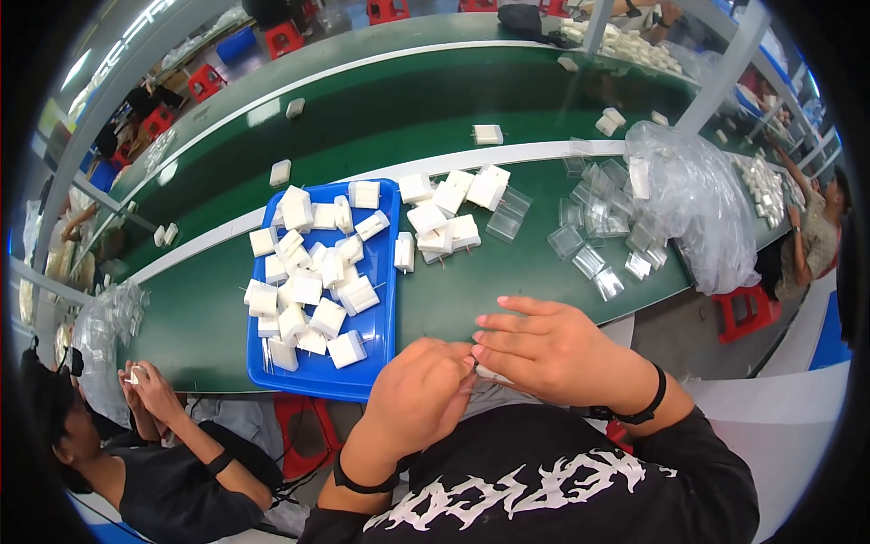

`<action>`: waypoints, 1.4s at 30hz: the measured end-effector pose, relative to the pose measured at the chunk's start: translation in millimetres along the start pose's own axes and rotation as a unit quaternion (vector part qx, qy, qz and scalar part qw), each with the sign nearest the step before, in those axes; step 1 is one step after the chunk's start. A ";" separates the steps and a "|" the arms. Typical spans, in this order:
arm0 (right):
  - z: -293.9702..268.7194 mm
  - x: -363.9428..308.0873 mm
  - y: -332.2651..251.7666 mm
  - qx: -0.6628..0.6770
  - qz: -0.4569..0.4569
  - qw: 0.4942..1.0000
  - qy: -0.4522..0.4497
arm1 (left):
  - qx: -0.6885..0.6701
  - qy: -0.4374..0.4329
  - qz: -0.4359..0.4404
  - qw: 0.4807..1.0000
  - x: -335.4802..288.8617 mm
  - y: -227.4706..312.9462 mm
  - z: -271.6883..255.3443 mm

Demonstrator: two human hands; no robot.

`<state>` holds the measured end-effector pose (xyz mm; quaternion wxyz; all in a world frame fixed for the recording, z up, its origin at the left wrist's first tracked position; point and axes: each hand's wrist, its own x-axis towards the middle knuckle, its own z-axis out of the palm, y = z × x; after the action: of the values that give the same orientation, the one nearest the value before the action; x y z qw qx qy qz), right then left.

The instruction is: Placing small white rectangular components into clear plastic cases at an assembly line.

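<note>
My left hand is closed, its fingertips pressed together against the fingers of my right hand. Under the right hand's fingers peeks a small part of a white plastic block; most of it is hidden, and the left fingers meet it at its edge. To the left stands a blue tray heaped with white blocks, some showing thin metal pins. Beyond my hands, more white blocks lie loose on the green bench beside the tray.
Clear plastic covers are scattered at the right, next to a large clear bag. A green conveyor belt carrying a few blocks runs behind the bench. A co-worker sits at the left, another at the far right.
</note>
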<state>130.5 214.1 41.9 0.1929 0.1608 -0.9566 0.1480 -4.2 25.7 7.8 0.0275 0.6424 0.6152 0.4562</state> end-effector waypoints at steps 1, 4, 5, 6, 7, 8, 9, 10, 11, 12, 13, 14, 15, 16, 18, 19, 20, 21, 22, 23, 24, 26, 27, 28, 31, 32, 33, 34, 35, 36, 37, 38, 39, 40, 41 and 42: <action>-0.4 1.5 -0.5 -0.012 -0.007 1.000 -0.003 | -0.001 0.000 0.000 1.000 -0.5 0.0 -0.4; 1.7 2.4 -1.2 -0.037 -0.015 0.999 -0.013 | 0.013 -0.007 -0.012 1.000 -1.3 -0.1 0.0; 2.8 2.9 -1.7 -0.049 -0.019 0.998 -0.019 | 0.015 -0.013 -0.022 1.000 -1.8 0.8 -0.3; 3.2 3.6 -2.3 -0.049 -0.019 0.998 -0.019 | 0.016 -0.018 -0.032 0.999 -2.1 1.8 -0.4; 3.4 4.2 -2.7 -0.055 -0.018 0.998 -0.026 | 0.016 -0.018 -0.032 0.999 -2.1 3.2 -0.5; 3.4 4.9 -3.4 -0.062 -0.018 0.997 -0.033 | 0.010 -0.016 -0.042 0.999 -2.1 5.4 -0.5; 4.6 4.7 -4.0 -0.061 -0.018 0.997 -0.033 | 0.003 -0.014 -0.051 0.999 -2.2 7.2 0.1; 6.9 4.0 -4.6 -0.064 -0.015 0.997 -0.035 | 0.004 -0.014 -0.051 0.999 -2.8 8.9 1.4; 9.1 3.3 -5.1 -0.067 -0.011 0.997 -0.037 | -0.017 -0.007 -0.069 0.997 -3.9 10.1 3.5; 10.1 3.3 -5.6 -0.067 -0.010 0.997 -0.037 | -0.038 0.000 -0.087 0.995 -5.1 11.2 5.6; 11.0 3.4 -6.1 -0.077 -0.010 0.996 -0.038 | -0.039 -0.001 -0.087 0.995 -7.1 10.3 8.8; 11.9 3.5 -6.7 -0.087 -0.010 0.995 -0.039 | -0.015 0.002 -0.090 0.996 -10.0 7.6 13.4; 13.0 4.0 -8.0 -0.087 -0.010 0.995 -0.038 | 0.011 0.005 -0.094 0.996 -12.8 5.9 16.6; 14.3 4.2 -10.0 -0.102 -0.007 0.994 -0.041 | 0.012 0.004 -0.094 0.996 -15.1 5.2 18.8; 16.4 3.5 -12.2 -0.119 0.000 0.992 -0.044 | 0.031 0.008 -0.111 0.993 -16.6 3.1 23.1; 17.3 2.9 -13.4 -0.124 0.008 0.991 -0.049 | 0.030 0.007 -0.109 0.994 -16.1 3.3 24.0; 17.9 3.1 -14.1 -0.128 0.014 0.990 -0.053 | 0.026 0.018 -0.113 0.993 -16.3 4.1 24.2; 15.2 3.7 -13.4 -0.127 0.013 0.990 -0.052 | 0.022 0.029 -0.116 0.993 -16.8 4.9 24.1; 9.9 4.2 -11.7 -0.053 0.032 0.998 -0.018 | 0.023 0.029 -0.117 0.992 -17.9 6.2 23.6; 6.6 3.1 -10.6 0.022 0.050 0.998 0.017 | 0.000 0.034 -0.129 0.991 -19.2 7.9 23.0; 6.4 -1.8 -9.1 0.023 0.050 0.998 0.017 | -0.024 0.039 -0.140 0.989 -20.2 9.1 22.4; 9.2 -12.5 -5.4 0.121 0.022 0.988 0.090 | -0.046 0.027 -0.137 0.989 -19.6 8.0 20.4; 10.8 -13.1 -4.1 0.123 0.022 0.988 0.090 | -0.070 0.016 -0.132 0.989 -19.6 7.3 19.3; 11.4 -14.7 -2.9 0.126 0.006 0.988 0.090 | -0.072 0.013 -0.133 0.988 -20.2 7.7 18.9; 15.7 -19.7 -1.8 0.132 -0.012 0.987 0.094 | -0.130 -0.027 -0.180 0.975 -21.0 9.4 18.3; 16.7 -20.3 -2.1 0.134 -0.019 0.986 0.099 | -0.149 -0.031 -0.182 0.971 -20.8 10.8 18.3; 16.7 -20.4 -3.0 0.134 -0.017 0.986 0.098 | -0.168 -0.035 -0.184 0.968 -20.4 11.8 19.1; 16.5 -20.3 -4.2 0.120 -0.022 0.987 0.102 | -0.170 -0.035 -0.185 0.967 -19.1 11.9 20.9; 16.8 -19.4 -5.3 0.106 -0.028 0.988 0.106 | -0.161 -0.030 -0.180 0.970 -18.2 11.1 21.7; 15.1 -18.8 -7.2 0.108 -0.028 0.988 0.105 | -0.151 -0.024 -0.175 0.973 -18.4 10.9 22.7; 11.7 -17.7 -10.0 0.112 -0.011 0.990 0.080 | -0.151 -0.023 -0.177 0.972 -21.2 10.2 25.1; 9.0 -17.0 -11.8 0.115 0.005 0.992 0.055 | -0.194 -0.006 -0.200 0.960 -24.8 8.7 28.7; 8.1 -16.1 -12.9 0.117 0.005 0.992 0.054 | -0.236 0.011 -0.223 0.946 -27.0 8.3 30.5; 7.7 -14.6 -13.9 0.149 0.028 0.987 0.053 | -0.235 0.012 -0.224 0.946 -27.3 9.2 30.1; 7.6 -14.1 -14.0 0.180 0.052 0.981 0.052 | -0.260 0.011 -0.234 0.937 -26.5 9.7 29.8; 9.0 -17.4 -11.7 0.181 0.052 0.981 0.051 | -0.285 0.011 -0.244 0.927 -26.0 9.8 29.5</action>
<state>147.2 204.7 29.3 0.2017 0.1357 -0.9099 0.3362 26.0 17.7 -17.8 0.3134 0.4323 0.5976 0.5982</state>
